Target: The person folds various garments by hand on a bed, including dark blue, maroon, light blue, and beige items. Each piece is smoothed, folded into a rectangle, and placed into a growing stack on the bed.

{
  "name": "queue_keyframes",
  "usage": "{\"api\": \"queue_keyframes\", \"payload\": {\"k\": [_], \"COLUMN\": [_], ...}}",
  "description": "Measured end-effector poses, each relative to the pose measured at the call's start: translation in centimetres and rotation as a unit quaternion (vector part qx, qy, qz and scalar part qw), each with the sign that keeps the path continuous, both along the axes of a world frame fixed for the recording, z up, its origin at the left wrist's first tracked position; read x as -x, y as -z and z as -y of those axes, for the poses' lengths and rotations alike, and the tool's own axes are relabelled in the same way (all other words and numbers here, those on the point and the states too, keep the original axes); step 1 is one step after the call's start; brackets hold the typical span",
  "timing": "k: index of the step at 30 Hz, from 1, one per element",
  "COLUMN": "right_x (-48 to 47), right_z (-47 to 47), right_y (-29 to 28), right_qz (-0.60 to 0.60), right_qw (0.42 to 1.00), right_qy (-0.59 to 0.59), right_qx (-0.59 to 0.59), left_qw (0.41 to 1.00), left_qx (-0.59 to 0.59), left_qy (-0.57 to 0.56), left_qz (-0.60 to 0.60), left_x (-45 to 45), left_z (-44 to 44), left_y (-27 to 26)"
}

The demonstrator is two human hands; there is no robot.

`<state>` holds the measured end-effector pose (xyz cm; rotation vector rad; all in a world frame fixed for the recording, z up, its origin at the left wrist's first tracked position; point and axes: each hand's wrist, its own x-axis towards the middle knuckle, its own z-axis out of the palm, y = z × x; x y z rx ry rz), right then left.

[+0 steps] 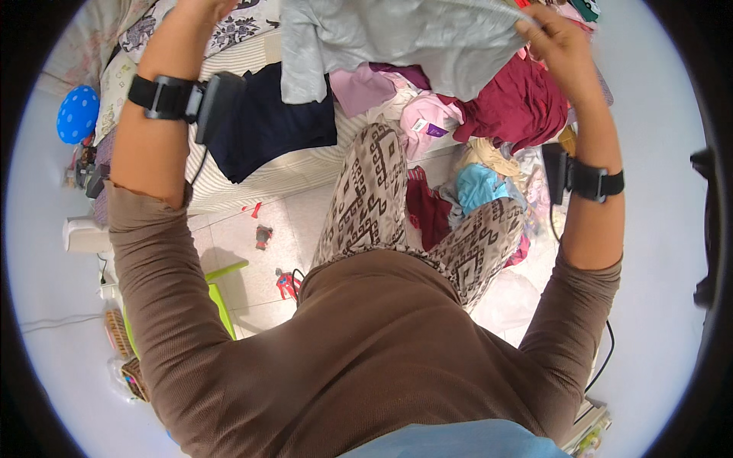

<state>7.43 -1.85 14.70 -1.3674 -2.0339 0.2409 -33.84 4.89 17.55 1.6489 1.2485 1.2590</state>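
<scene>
A light grey garment (395, 40) is stretched across the top of the view, above a bed. My right hand (552, 43) pinches its right edge between thumb and fingers. Only the wrist and a small part of my left hand (220, 7) show at the top edge, so its fingers and any hold are hidden. Below the grey cloth lies a dark navy garment (275, 126), spread on the bed. Beside it are a mauve cloth (361, 91), a pink garment with a tag (426, 117) and a crumpled maroon garment (509, 109).
More clothes, among them a light blue one (481, 186), are heaped on the floor by my legs. Small toys, one a red and blue figure (286, 284), lie on the tiles near a green plastic frame (220, 309). A blue dotted balloon (78, 114) is at the far left.
</scene>
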Motion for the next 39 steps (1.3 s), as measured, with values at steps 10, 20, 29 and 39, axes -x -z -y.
{"api": "queue_keyframes", "payload": {"k": [10, 20, 29, 39], "right_x": [5.8, 6.8, 8.5, 7.5], "right_z": [2.4, 2.4, 4.5, 6.0], "right_y": [9.8, 11.7, 11.7, 11.1], "right_qz": [-0.266, -0.105, 0.121, 0.226], "right_qw": [0.874, 0.929, 0.981, 0.968], "right_qy": [-0.103, -0.106, -0.123, -0.083], "right_qx": [0.393, 0.338, 0.088, 0.074], "left_qw": [0.992, 0.99, 0.99, 0.994], "left_qx": [0.036, 0.029, -0.001, 0.007], "left_qy": [0.089, 0.115, 0.128, 0.112], "left_qz": [0.076, 0.082, 0.051, 0.004], "left_x": [-4.3, -5.4, -6.4, -7.0], "left_z": [0.0, 1.6, 2.0, 2.9], "left_y": [4.2, 3.5, 3.0, 2.7]}}
